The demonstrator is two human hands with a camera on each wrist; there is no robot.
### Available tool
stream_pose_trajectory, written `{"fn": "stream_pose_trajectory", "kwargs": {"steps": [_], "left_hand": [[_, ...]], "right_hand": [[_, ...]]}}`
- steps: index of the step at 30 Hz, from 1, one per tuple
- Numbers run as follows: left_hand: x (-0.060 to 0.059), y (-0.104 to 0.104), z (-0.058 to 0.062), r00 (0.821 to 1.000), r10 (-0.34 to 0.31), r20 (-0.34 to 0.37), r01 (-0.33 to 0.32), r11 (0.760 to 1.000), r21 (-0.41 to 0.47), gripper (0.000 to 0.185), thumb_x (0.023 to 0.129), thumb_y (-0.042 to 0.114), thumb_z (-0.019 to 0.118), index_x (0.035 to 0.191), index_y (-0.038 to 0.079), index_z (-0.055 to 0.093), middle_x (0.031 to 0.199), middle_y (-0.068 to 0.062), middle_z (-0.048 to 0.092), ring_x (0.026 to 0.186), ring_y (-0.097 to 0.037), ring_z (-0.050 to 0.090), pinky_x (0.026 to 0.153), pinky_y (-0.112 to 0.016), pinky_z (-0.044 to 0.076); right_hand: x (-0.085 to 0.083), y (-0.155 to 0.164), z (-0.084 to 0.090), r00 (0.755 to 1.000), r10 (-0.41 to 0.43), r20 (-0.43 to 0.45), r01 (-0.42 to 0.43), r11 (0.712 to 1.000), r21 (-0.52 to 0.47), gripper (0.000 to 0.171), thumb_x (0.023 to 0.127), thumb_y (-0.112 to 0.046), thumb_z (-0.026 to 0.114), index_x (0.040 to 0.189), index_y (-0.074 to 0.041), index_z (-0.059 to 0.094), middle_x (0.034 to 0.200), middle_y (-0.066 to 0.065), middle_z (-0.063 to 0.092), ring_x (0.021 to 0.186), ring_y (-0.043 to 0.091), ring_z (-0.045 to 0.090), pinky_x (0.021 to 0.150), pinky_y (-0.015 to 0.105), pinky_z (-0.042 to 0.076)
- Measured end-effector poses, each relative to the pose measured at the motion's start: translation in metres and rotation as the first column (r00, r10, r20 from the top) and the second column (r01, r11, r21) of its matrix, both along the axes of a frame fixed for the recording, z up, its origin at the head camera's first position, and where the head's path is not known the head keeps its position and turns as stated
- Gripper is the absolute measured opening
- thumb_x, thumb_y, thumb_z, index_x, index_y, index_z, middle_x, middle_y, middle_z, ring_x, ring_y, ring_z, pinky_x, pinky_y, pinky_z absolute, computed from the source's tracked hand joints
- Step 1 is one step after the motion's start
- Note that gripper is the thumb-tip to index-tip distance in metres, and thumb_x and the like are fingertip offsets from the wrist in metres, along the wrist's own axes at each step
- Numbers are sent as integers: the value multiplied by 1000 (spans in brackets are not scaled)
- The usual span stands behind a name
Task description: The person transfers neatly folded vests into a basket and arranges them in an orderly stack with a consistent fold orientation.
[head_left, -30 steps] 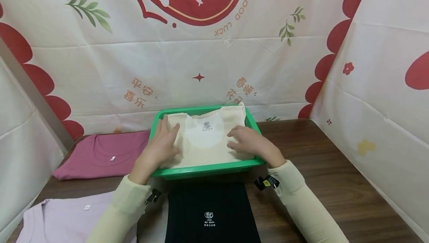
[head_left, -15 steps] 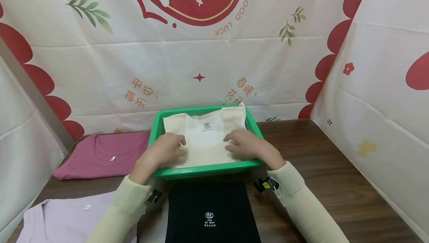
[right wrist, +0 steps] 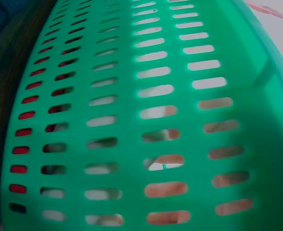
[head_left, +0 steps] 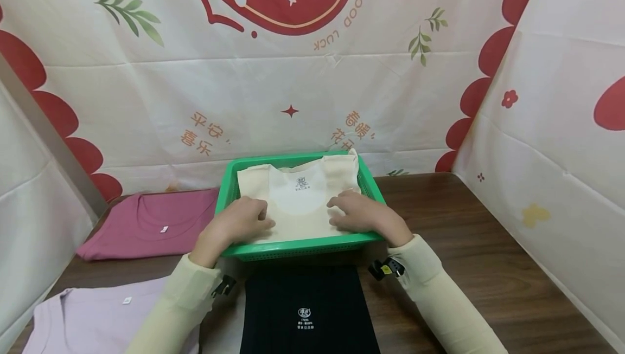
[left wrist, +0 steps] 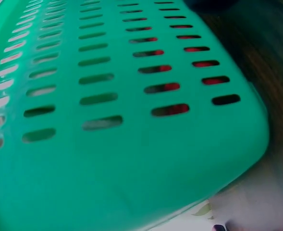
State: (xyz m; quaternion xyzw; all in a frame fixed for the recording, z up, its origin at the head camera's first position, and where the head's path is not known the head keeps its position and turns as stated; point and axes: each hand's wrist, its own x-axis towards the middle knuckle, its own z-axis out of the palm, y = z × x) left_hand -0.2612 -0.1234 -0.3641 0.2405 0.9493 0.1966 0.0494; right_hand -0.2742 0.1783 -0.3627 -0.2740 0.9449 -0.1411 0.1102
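Note:
A folded cream undershirt (head_left: pixel 293 224) with a white neck panel and a dark printed logo lies in a green plastic basket (head_left: pixel 303 246). My left hand (head_left: pixel 242 218) rests on the shirt's left side, fingers bent down and thumb apart from the index finger. On the right side, my right hand (head_left: pixel 363 211) touches the cloth with loosely bent fingers. Both hands reach in over the basket's rim. In the left wrist view the slotted basket wall (left wrist: pixel 127 159) fills most of the picture; the right wrist view shows slotted wall (right wrist: pixel 127 86) too, with parts of fingers behind its holes.
A folded dark pink shirt (head_left: pixel 156 229) lies left of the basket, and a lilac shirt (head_left: pixel 102 316) nearer the front. A folded black garment (head_left: pixel 305 300) lies before the basket on the wooden table (head_left: pixel 469 245). Printed cloth walls (head_left: pixel 273 88) surround the table. Something red shows through the basket's slots.
My left hand has come down from the shirt's upper left edge, its spread fingers now bent lower on the cloth. My right hand has shifted only slightly; the basket stays put.

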Motion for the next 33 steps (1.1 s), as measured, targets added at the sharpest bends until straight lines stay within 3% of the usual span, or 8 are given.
{"fn": "stream_pose_trajectory", "kwargs": {"steps": [3,12,20,26,28,30,33], "left_hand": [[1,0,-1,1000,-9,-9,9,1000,-3,45,96,23,71,62,15,42,55,6,29,53,-10,29,55,-26,31],[1,0,-1,998,-22,65,23,1000,-16,39,95,22,69,65,13,46,57,5,34,54,-12,32,56,-27,32],[0,2,0,998,-28,54,31,998,-51,20,97,24,69,83,12,61,72,1,58,66,-14,52,64,-30,43],[1,2,5,998,-50,-24,48,997,-57,18,98,26,69,96,9,66,82,-1,66,76,-15,57,76,-35,51],[3,1,8,997,-44,-66,41,998,-49,21,98,27,70,102,7,67,90,-5,69,80,-17,59,81,-39,53],[7,2,12,993,-30,-110,28,999,-24,27,97,28,71,112,5,67,109,-11,70,90,-22,64,88,-43,55],[12,7,17,983,-17,-182,23,999,28,43,97,30,72,131,5,60,145,-20,56,111,-31,68,96,-48,56]], "right_hand": [[-1,-1,-2,1000,10,8,-10,1000,15,41,104,-24,58,140,-3,62,136,14,66,134,35,55,113,52,44],[-4,1,-4,999,7,37,-7,1000,5,41,105,-25,57,140,-4,62,141,14,64,139,34,52,116,53,42],[-3,-2,0,999,39,-33,-41,997,-70,38,106,-26,58,137,-6,65,141,12,63,136,31,55,112,50,46],[3,-6,10,989,60,-133,-74,992,-102,33,104,-24,61,132,-7,69,139,12,63,129,30,60,106,48,51],[6,-7,14,983,68,-169,-88,990,-114,33,104,-24,61,131,-8,69,138,11,64,126,28,62,104,47,52],[11,-8,18,976,73,-205,-99,988,-122,31,103,-24,63,130,-9,70,137,10,65,123,27,64,102,45,54],[19,-7,23,964,72,-257,-112,984,-142,28,102,-23,64,126,-11,72,132,8,67,118,26,66,97,43,56]]}}
